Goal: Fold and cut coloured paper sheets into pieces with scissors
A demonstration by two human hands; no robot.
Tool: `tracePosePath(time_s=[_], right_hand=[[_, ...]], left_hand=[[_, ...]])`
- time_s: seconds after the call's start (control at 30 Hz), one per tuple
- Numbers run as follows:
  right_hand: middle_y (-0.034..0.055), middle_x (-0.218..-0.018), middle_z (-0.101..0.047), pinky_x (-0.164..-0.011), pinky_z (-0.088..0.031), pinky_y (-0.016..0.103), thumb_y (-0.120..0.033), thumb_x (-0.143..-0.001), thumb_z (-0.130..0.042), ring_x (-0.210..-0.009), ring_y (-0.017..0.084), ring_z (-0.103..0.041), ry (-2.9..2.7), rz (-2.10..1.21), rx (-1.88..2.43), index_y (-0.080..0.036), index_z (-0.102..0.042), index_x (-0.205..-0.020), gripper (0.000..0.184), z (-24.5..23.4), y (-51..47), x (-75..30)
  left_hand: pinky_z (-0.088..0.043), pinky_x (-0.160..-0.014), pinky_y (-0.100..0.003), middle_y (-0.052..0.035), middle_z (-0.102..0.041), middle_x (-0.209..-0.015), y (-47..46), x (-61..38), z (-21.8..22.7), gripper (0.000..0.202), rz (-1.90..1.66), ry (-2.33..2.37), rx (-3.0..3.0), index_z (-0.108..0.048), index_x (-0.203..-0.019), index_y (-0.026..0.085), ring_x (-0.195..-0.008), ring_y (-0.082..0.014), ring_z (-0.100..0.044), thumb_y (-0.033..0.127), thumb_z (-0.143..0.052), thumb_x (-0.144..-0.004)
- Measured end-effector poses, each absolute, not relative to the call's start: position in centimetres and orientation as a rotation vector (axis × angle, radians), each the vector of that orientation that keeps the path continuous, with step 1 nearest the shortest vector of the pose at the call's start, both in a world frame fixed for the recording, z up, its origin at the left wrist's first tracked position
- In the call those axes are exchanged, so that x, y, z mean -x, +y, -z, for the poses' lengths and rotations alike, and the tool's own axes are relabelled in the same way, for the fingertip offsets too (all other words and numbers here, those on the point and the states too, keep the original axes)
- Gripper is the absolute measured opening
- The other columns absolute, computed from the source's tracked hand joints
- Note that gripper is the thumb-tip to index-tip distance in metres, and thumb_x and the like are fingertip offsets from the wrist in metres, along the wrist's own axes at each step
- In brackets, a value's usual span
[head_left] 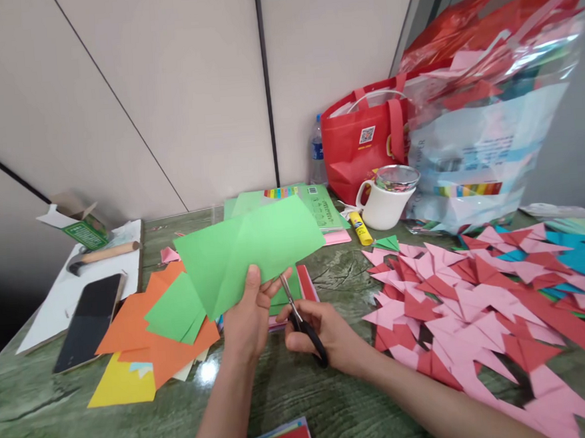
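Note:
My left hand [249,319] pinches a large sheet of green paper [254,245] by its lower edge, thumb on top. The sheet is tilted up above the table, and a crease or overlapping layer shows on its left part. In my right hand [325,333] is a pair of scissors [308,331] with black handles, the blades pointing up beside my left fingertips and the sheet's lower edge. Whether the blades touch the paper I cannot tell. Below the hands lie more coloured sheets [307,285], partly hidden.
Left are orange paper [129,324], green squares [176,310], a phone [89,320] and a hammer-like tool [102,255]. Folded pink and red pieces [459,314] spread at right. Behind stand a white mug [384,206], a glue stick [361,229], a red bag [363,154] and a plastic bag [488,145].

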State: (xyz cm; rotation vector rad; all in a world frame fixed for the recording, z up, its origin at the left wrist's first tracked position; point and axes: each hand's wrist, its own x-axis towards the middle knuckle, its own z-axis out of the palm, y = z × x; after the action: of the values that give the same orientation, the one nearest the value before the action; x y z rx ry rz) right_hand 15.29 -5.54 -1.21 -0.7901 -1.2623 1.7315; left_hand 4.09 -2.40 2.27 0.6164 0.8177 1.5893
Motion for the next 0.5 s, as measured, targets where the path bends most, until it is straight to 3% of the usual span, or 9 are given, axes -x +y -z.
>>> tracePosePath(time_s=[0.27, 0.5], right_hand=[[-0.0055, -0.058, -0.044, -0.046, -0.028, 0.019, -0.045, -0.058, -0.070, -0.050, 0.007, -0.035, -1.293, -1.722, 0.767, -0.015, -0.055, -0.079, 0.040, 0.9, -5.6, -15.4], [-0.0049, -0.060, -0.043, -0.048, -0.027, 0.020, -0.046, -0.059, -0.070, -0.052, 0.007, -0.036, -1.269, -1.699, 0.734, -0.015, -0.051, -0.082, 0.043, 0.9, -5.4, -15.5]], left_hand=[[-0.046, -0.084, -0.041, -0.0050, -0.064, -0.102, -2.6, -4.5, -2.0, 0.037, -1.575, 0.806, -0.659, -0.055, -0.106, 0.023, -0.095, -0.0216, -0.059, 0.025, -0.062, -0.069], [-0.051, -0.075, -0.038, -0.0105, -0.065, -0.093, -3.2, -4.9, -0.9, 0.042, -1.434, 1.169, -0.628, -0.059, -0.092, 0.013, -0.085, -0.0244, -0.062, 0.040, -0.066, -0.060]])
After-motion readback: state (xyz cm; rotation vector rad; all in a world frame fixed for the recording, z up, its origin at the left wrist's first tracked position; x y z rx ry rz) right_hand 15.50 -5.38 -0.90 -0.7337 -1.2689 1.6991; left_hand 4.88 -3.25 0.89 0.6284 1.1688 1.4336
